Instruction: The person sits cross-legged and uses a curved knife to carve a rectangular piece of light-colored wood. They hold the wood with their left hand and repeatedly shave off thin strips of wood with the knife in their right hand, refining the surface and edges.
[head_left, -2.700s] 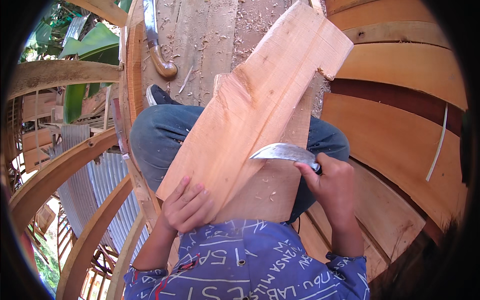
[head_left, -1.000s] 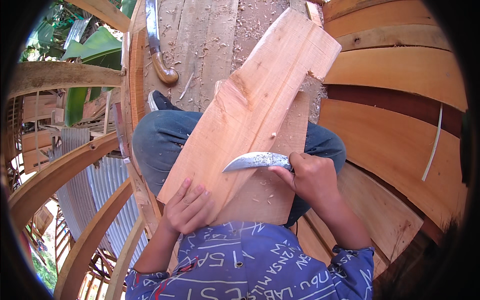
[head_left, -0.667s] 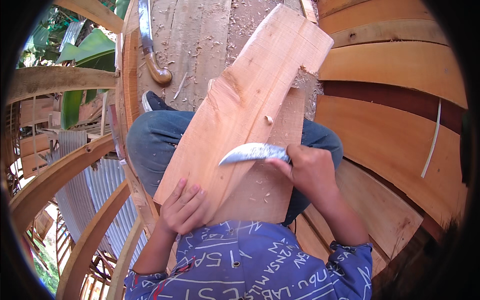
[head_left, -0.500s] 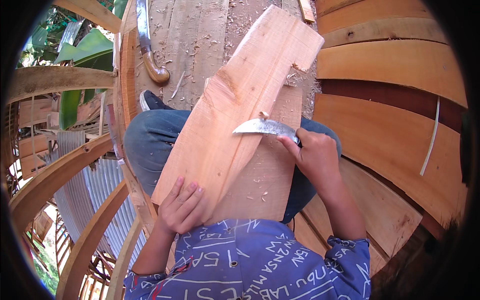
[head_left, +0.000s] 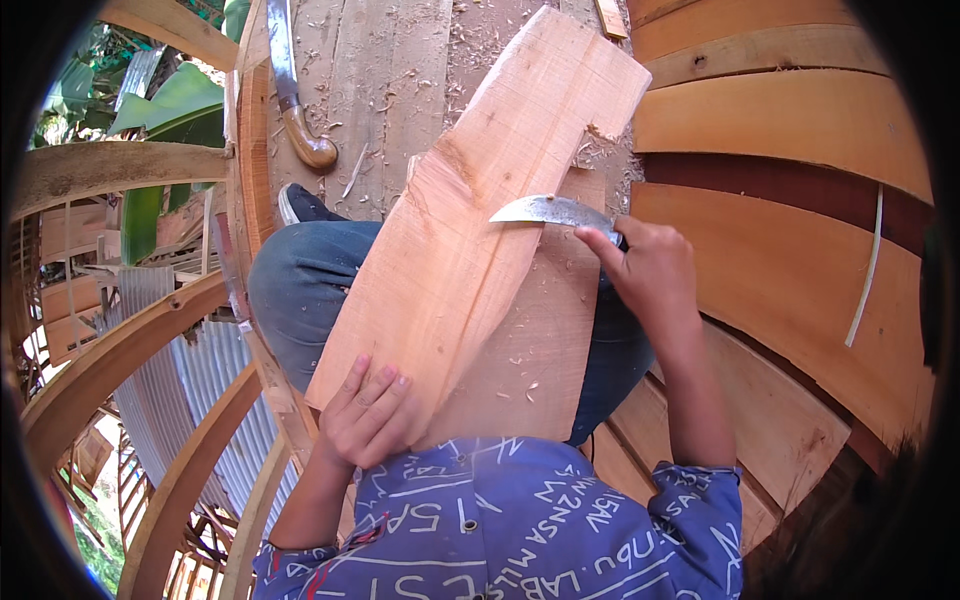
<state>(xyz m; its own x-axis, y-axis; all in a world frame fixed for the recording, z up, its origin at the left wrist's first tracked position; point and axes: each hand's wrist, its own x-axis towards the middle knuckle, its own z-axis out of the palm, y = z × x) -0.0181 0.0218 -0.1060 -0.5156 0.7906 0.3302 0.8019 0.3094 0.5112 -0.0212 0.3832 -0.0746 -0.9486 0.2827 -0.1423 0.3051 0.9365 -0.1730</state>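
A long, pale wooden board (head_left: 440, 260) lies slanting across my lap, its far end toward the upper right. One notch shows in its right edge near that end. My left hand (head_left: 370, 415) rests flat on the near end, fingers stretched out. My right hand (head_left: 645, 255) grips a curved knife (head_left: 555, 210) by its handle, which the fingers mostly hide. The blade points left and lies over the board's right edge; I cannot tell whether it touches the wood. Beneath the slanting board, a second wooden board (head_left: 530, 370) spans my legs, with small shavings on it.
A large bladed tool with a brown wooden handle (head_left: 310, 145) lies on the plank floor (head_left: 390, 90) at the upper left. Shavings are scattered over the floor. Wooden slats (head_left: 780, 240) form the right side; a wooden railing (head_left: 130, 345) curves along the left.
My right hand and the knife have moved up and to the right along the board's edge. A shaving by the blade no longer shows there. My left hand stays in place.
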